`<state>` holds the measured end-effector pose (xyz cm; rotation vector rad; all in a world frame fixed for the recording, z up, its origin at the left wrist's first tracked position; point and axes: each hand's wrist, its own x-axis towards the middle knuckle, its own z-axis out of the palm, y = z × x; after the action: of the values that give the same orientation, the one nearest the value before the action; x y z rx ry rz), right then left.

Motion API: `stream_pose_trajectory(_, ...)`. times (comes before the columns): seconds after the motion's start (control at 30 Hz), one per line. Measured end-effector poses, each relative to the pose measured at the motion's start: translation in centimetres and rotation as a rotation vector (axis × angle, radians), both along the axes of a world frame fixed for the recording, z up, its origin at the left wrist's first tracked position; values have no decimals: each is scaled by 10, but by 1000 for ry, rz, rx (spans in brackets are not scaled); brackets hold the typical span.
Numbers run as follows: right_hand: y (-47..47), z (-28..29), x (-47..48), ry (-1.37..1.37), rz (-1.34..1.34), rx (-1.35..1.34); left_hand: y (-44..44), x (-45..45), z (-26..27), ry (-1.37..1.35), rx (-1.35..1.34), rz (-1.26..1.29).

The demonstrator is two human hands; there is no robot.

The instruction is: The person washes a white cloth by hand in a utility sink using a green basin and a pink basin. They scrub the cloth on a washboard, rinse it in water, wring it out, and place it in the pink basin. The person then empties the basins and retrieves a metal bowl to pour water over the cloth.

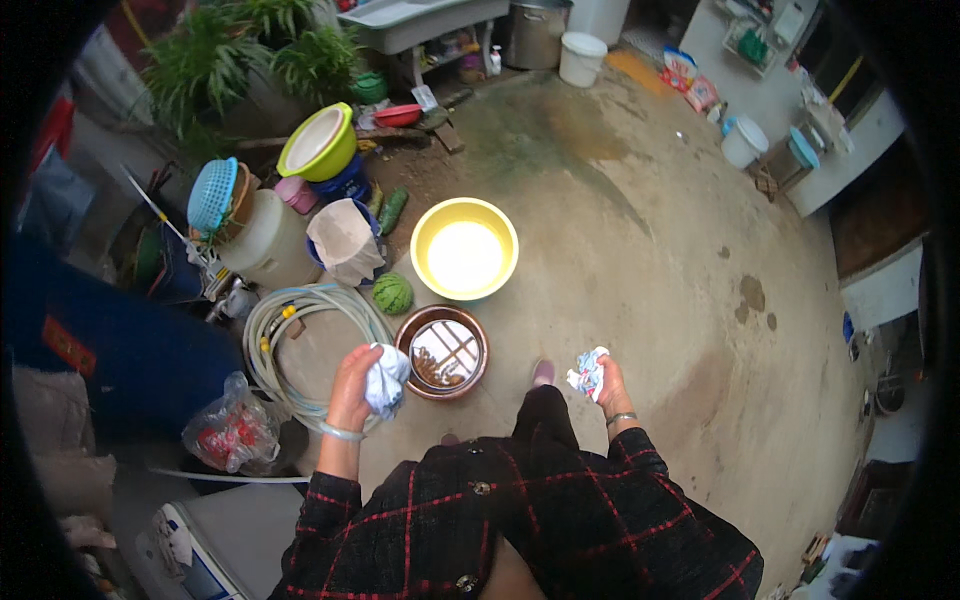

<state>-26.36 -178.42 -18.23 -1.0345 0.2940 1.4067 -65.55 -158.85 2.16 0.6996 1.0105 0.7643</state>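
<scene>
A bunched pale blue cloth (388, 380) is gripped in my left hand (351, 382), which is above the edge of a coiled hose. Crumpled in my right hand (613, 384) is a white cloth with a coloured pattern (589, 373), held over bare concrete. Just right of my left hand, on the floor, sits a brown glazed basin (403, 330) whose liquid surface mirrors a window-like grid. Beyond it is a yellow plastic basin (422, 262), very bright inside. A small striped watermelon (392, 293) lies between the basins and the hose.
The coiled hose (259, 330) lies at left, near a knotted plastic bag (232, 431). Behind it stand a white plastic barrel (274, 240) and a blue bucket with a cover (345, 241). A sink (420, 19) and a white bucket (582, 60) are at the back. Concrete floor (675, 285) extends right.
</scene>
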Motion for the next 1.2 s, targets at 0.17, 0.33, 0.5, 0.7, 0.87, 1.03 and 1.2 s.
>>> stream_pose_trajectory(0.17,-9,-55,74,57,-198,26,38,96,-14,38,-7,-110)
stream_pose_trajectory(0.33,-3,-32,152,88,-155,-60,56,203,-8,73,-1,-88)
stream_pose_trajectory(0.5,36,-5,259,62,-195,48,98,317,8,43,13,-131)
stream_pose_trajectory(0.7,172,37,334,12,-28,238,142,368,-13,30,10,-62)
stream_pose_trajectory(0.87,304,63,387,-10,177,390,210,411,-22,5,-34,5)
stream_pose_trajectory(1.03,414,60,433,-103,226,301,296,445,-36,-7,-60,87)
stream_pose_trajectory(1.2,511,48,475,-20,169,264,385,491,-34,-1,-85,58)
